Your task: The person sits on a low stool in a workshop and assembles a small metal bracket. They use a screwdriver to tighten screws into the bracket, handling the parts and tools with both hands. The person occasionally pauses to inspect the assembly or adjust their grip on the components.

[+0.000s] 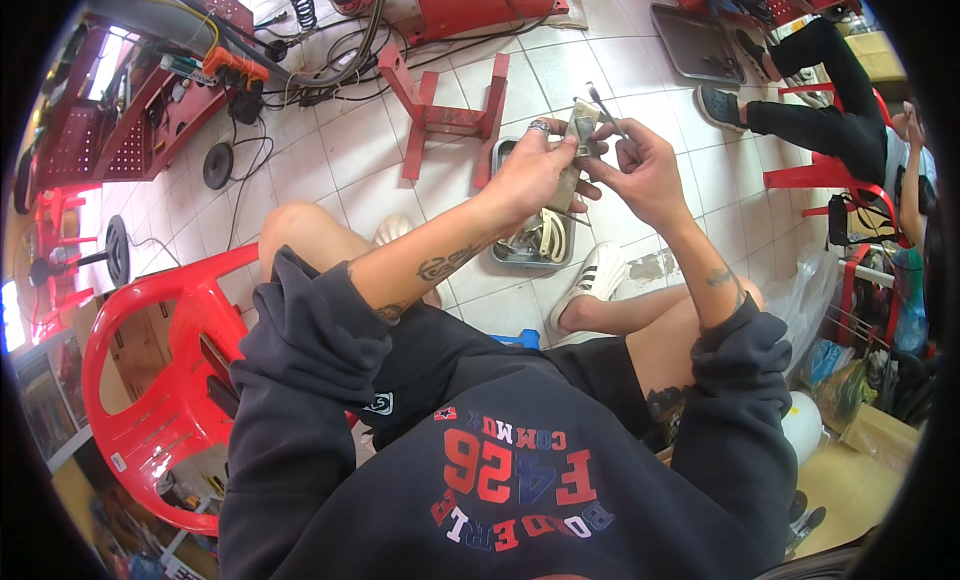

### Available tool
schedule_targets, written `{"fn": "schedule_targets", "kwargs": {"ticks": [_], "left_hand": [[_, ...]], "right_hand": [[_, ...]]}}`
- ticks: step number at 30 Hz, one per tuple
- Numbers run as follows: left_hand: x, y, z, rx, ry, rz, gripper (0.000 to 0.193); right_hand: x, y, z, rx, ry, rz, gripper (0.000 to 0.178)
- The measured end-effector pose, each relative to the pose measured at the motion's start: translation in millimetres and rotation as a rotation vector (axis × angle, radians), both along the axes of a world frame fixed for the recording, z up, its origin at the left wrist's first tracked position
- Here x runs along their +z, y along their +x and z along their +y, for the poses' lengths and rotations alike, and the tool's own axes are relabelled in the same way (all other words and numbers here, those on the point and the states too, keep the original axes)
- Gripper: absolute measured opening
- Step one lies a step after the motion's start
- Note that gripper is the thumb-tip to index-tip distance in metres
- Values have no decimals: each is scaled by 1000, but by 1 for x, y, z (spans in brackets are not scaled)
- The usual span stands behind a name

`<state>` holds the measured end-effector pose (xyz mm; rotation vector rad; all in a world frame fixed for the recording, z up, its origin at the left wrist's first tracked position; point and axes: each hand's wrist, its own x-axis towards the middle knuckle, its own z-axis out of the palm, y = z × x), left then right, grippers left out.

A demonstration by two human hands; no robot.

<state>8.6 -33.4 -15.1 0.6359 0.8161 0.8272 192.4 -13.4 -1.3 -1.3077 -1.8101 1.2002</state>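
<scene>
In front of my knees, my left hand [530, 176] is closed around a long, narrow, greyish metal part [585, 130], with a ring on one finger. Close beside it, my right hand [645, 172] pinches a thin rod-like tool [606, 108], whose far tip stands out above the part. My right fingertips are at the part's side; whether they also grip it I cannot tell. Under both hands a metal tray [566, 252] lies on the floor, holding pale curved pieces [552, 236] and other parts that my hands partly hide.
Ahead stands a red metal stand [445, 118]. Cables and a hose [340, 70] trail across the tiles at far left. A red plastic chair [120, 380] is at my left. On the right, another person sits with legs [815, 125] stretched out near a dark tray [695, 50].
</scene>
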Motion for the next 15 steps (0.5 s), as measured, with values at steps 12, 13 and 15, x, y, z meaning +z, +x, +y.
{"fn": "schedule_targets", "kwargs": {"ticks": [12,13,15], "left_hand": [[8,2,2,221,19,88,37],[10,3,2,249,7,113,36],[12,4,1,305,-18,158,34]], "right_hand": [[-9,-2,-15,-155,-654,483,22],[-11,-1,-16,-154,-675,525,21],[-11,-1,-16,-149,-681,546,20]]}}
